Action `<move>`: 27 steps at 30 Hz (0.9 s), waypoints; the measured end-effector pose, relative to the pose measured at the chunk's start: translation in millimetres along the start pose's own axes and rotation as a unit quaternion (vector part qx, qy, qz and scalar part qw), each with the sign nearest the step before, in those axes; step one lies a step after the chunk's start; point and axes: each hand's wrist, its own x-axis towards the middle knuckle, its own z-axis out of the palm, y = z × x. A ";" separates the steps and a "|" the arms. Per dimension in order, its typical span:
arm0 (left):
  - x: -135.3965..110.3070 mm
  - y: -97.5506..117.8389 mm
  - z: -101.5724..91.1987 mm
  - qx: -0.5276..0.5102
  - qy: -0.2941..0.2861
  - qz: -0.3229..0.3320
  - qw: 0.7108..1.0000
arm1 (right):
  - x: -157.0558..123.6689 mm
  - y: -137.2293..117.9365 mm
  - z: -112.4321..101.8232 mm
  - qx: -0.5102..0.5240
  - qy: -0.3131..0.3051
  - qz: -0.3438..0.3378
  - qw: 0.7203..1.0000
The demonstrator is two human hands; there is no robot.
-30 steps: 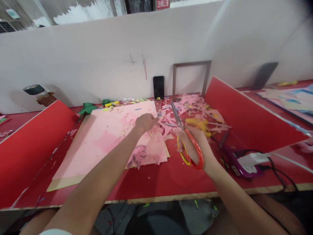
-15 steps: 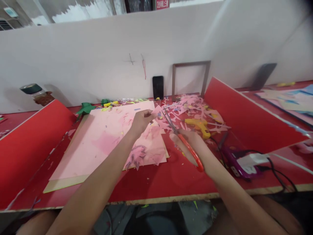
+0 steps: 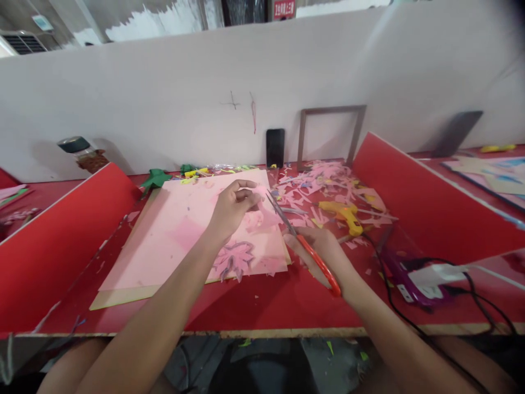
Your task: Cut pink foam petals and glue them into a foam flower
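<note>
My left hand [image 3: 235,208] pinches a small piece of pink paper [image 3: 263,196] above a stack of large pink sheets [image 3: 139,246]. In my right hand [image 3: 318,249] are scissors with red handles [image 3: 314,257]. Their blades point up and left, and the tips reach the edge of the pink piece. Below my left hand lies a cut pink paper shape with dark edges [image 3: 233,260], resting on the sheets. Other pink cut pieces are scattered near it.
Pink paper scraps [image 3: 324,183] are heaped at the back right, beside a yellow glue gun [image 3: 342,213]. A purple power strip [image 3: 418,284] with cables sits at right. Red panels [image 3: 435,202] stand on both sides. A phone [image 3: 275,148] and a brown frame [image 3: 301,137] lean against the white wall.
The whole scene has shifted slightly right in view. My left hand has turned the small pink piece, and the scissor blades look closer together than before.
</note>
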 end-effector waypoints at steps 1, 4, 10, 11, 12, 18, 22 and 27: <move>0.5 -0.4 -0.9 -0.009 0.013 -0.002 1.000 | -1.1 -0.3 1.0 0.011 -0.005 0.005 1.000; 1.1 0.2 -1.4 -0.020 0.040 -0.007 0.999 | -3.0 -1.8 3.5 0.036 -0.012 0.014 0.999; -3.9 1.7 9.3 0.024 0.008 -0.001 1.000 | -3.3 -5.9 2.8 0.051 0.007 -0.005 0.999; -4.9 1.4 11.6 0.030 0.002 0.004 1.000 | -3.1 -5.9 2.3 0.052 0.005 -0.010 0.999; -5.8 1.1 13.6 0.036 0.001 0.011 0.999 | -2.9 -5.7 1.9 0.052 0.004 -0.015 0.999; -7.7 2.0 17.0 0.028 0.001 0.012 1.000 | -1.6 -1.8 3.5 0.031 0.013 -0.039 0.999; -8.7 4.1 15.1 0.036 0.003 0.016 0.999 | -1.4 -1.8 5.1 0.017 0.014 -0.049 0.999; -8.6 5.0 13.4 0.042 0.001 0.013 0.999 | -0.1 -0.3 6.2 0.008 0.008 -0.048 0.999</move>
